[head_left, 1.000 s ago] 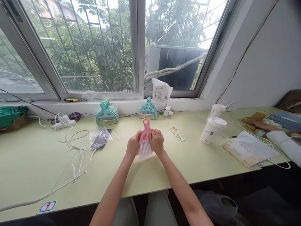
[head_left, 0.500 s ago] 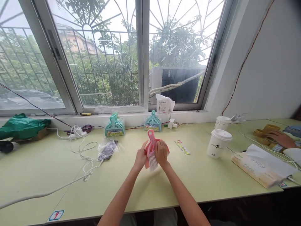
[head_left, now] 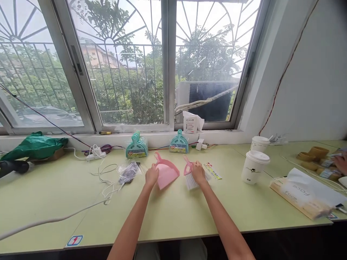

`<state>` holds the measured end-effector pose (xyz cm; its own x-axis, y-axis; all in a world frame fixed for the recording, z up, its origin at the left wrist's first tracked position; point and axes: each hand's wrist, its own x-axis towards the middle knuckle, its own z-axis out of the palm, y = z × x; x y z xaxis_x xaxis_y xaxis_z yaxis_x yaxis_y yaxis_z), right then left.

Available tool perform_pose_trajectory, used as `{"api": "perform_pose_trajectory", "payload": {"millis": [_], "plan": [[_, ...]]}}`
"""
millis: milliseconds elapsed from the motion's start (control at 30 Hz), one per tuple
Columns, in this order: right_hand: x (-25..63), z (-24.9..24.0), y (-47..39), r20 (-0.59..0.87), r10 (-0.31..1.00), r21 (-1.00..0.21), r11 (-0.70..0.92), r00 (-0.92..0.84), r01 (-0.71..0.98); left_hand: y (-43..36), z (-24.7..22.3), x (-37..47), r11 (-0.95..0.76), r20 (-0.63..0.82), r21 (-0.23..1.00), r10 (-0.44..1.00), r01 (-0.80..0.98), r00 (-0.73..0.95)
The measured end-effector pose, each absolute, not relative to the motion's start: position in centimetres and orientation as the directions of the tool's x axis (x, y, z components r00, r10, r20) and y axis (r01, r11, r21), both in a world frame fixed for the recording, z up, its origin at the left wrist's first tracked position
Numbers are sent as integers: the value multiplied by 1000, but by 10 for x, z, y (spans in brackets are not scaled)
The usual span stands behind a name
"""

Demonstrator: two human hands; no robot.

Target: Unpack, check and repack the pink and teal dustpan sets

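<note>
Small pink plastic dustpan (head_left: 166, 174) lies on the pale green tabletop (head_left: 176, 213), near the middle, handle pointing up-left toward the window. Left hand (head_left: 151, 177) grips its left edge, fingers curled around the rim. Just to the right, apart from the pan, a small pink hand brush with white bristles (head_left: 189, 176) rests bristles-down toward the person; right hand (head_left: 198, 172) is closed over its handle and right side. Behind the pan, against the sill, a stack of teal dustpan sets in clear wrap (head_left: 136, 146) and a single teal set (head_left: 179, 142). Left of the pan, a crumpled clear plastic bag (head_left: 128, 172) and loose white cable (head_left: 104, 187). Right of the brush, a narrow printed label strip (head_left: 213, 170), then two lidded white paper cups (head_left: 255, 167).
</note>
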<state>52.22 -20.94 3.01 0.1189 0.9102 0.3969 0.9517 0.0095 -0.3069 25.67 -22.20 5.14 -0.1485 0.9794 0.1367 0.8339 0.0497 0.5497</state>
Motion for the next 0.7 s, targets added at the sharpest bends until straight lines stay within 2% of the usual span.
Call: {"api": "perform_pose_trajectory", "payload": {"millis": [67, 133, 233, 300, 433, 567, 700], "plan": [[525, 15, -202, 312, 940, -287, -45, 137, 957, -217, 37, 256, 46, 129, 440, 985, 897, -114], [525, 7, -196, 288, 948, -270, -53, 133, 961, -213, 22, 254, 54, 148, 424, 981, 904, -128], [521, 7, -188, 287, 950, -223, -56, 120, 973, -207, 7, 249, 143, 205, 530, 935, 836, -290], [518, 14, -183, 262, 959, -158, -66, 107, 985, -204, 1, 243, 138, 242, 614, 905, 777, -351], [512, 28, -180, 145, 983, -78, -105, 115, 991, -200, -4, 237, 15, 297, 642, 917, 767, -267], [513, 33, -182, 76, 985, -97, -147, 154, 984, -202, -5, 241, -24, 273, 556, 950, 831, -155], [513, 34, -186, 81, 981, -138, -166, 178, 976, -204, -5, 245, -5, 245, 535, 958, 845, -149]]}}
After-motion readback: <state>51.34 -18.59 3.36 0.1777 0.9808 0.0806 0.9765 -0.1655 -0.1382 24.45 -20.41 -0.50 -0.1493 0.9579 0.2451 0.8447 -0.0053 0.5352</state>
